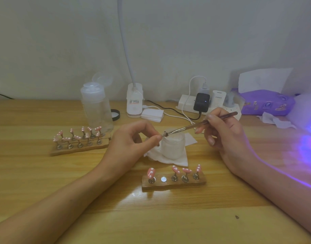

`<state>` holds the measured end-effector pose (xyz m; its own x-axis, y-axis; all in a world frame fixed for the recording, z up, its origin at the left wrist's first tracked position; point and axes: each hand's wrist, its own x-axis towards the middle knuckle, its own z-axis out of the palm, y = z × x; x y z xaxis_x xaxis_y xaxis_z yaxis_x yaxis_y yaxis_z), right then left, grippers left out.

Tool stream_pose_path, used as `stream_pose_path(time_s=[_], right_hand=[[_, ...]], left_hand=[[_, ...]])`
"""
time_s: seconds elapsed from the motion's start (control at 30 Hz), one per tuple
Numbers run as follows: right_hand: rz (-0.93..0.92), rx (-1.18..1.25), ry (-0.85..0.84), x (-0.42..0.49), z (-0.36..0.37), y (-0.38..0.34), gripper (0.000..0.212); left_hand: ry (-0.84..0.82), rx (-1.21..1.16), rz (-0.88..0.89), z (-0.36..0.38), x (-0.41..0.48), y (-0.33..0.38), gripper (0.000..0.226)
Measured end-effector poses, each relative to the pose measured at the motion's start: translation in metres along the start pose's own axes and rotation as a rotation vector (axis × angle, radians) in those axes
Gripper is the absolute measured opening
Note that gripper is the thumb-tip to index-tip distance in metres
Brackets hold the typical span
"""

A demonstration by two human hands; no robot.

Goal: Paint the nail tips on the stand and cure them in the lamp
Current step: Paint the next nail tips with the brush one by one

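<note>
Beyond the left fingers (147,126) stand a clear pump bottle (96,110), a black lid (116,115), a white clip-on desk lamp (134,101) and stacked white pads (152,115); beyond the right fingers (215,117), a power strip (182,103) with black adapter (201,102), and farther right a purple tissue pack (267,103).

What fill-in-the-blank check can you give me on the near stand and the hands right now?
1. The near stand carries ___ pink nail tips.
2. Its bare holder sits ___ from the left.
3. The right hand grips the tweezers, whose tip holds a small piece pinched by the ___ hand.
Missing words: four; second; left.
</note>
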<state>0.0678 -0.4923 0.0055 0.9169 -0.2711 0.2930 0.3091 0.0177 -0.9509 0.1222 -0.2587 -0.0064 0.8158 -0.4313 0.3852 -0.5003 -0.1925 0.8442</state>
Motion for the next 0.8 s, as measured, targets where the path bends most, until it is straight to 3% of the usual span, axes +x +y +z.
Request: stream_pose_path(time_s=[0.13,0.3,0.47,0.6,0.8], right_hand=[[0.035,0.037,0.061,0.0015,-0.0013,0.0004,0.032],[0.020,0.000,-0.001,-0.0003,-0.0001,-0.0002,0.026],[0.007,0.052,0.020,0.0006,-0.0011,-0.0011,0.036],[-0.009,-0.017,-0.011,-0.0010,-0.0016,0.0007,0.024],[-0.009,0.021,-0.001,-0.0009,-0.0016,-0.0009,0.026]], left_hand=[[0.009,0.019,-0.002,0.0003,-0.0002,-0.0002,0.009],[0.012,0.036,0.006,0.0003,-0.0003,-0.0001,0.011],[0.022,0.056,0.011,0.0003,-0.0008,0.0011,0.011],[0.040,0.060,0.022,0.0007,-0.0014,0.0017,0.010],[0.036,0.039,0.046,0.0009,-0.0026,0.0040,0.013]])
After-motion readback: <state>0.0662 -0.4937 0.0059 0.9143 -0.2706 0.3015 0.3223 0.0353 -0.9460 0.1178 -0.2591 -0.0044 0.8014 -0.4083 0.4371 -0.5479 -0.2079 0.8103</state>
